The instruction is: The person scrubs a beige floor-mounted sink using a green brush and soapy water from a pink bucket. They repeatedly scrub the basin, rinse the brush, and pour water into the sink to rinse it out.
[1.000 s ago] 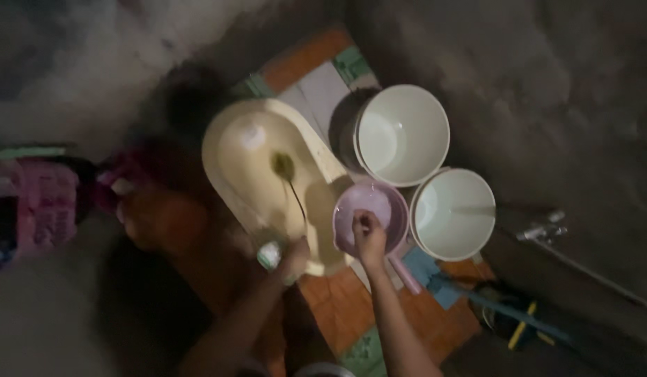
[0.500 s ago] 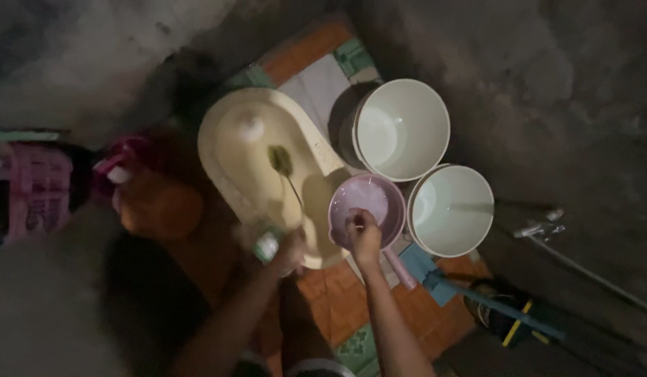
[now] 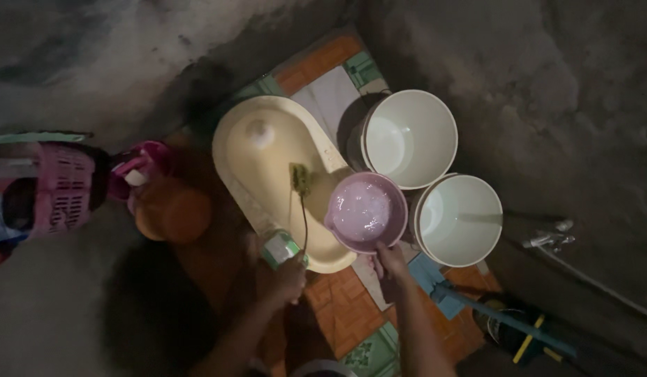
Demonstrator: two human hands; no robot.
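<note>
Dim light blurs detail; the left hand (image 3: 287, 278) is closed on the thin handle of a green-headed brush (image 3: 299, 179) and a small bottle (image 3: 279, 246), contents unreadable. The right hand (image 3: 391, 263) grips the handle of a round pink plastic dipper (image 3: 366, 211), held at the pale squat pan (image 3: 267, 167) rim beside two white buckets (image 3: 435, 167).

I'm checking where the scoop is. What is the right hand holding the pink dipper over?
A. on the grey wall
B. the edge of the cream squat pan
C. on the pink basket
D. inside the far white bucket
B: the right hand grips the pink dipper by its handle, at the cream squat pan edge, beside the buckets.
</note>
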